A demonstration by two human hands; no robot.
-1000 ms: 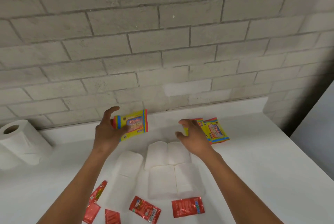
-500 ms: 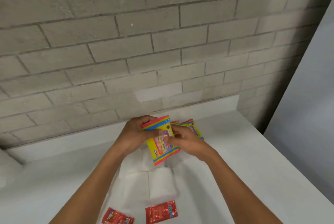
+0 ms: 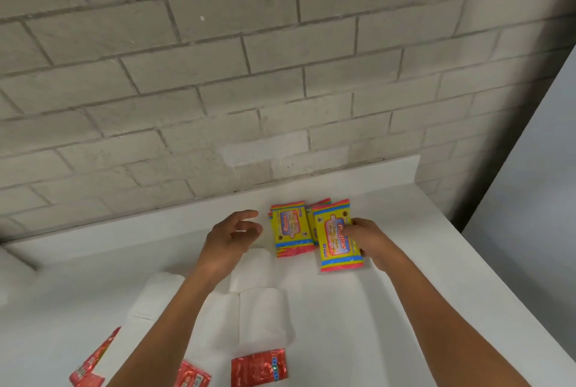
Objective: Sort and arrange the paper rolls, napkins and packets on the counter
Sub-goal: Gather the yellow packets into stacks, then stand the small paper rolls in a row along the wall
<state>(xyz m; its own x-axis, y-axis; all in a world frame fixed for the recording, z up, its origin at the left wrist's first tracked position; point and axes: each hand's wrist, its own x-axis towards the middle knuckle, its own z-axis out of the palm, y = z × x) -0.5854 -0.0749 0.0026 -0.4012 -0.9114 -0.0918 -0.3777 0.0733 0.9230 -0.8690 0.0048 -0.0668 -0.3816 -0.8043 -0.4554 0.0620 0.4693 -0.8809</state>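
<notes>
While pinched in the right hand [image 3: 371,238], a glossy yellow wipes packet [image 3: 338,235] — red-and-blue-striped ends — left hand [image 3: 232,235] loose, holding nothing.

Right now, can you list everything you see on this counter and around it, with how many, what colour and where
yellow wipes packets: at least three, yellow with red and blue ends, far side of the counter near the wall
white paper rolls: several, exact count unclear, white, middle of the counter
red packets: three visible, red, near edge
counter: one, white
brick wall: one, grey, behind the counter
left hand: open, beside the packets
right hand: holds the rightmost yellow packet
</notes>
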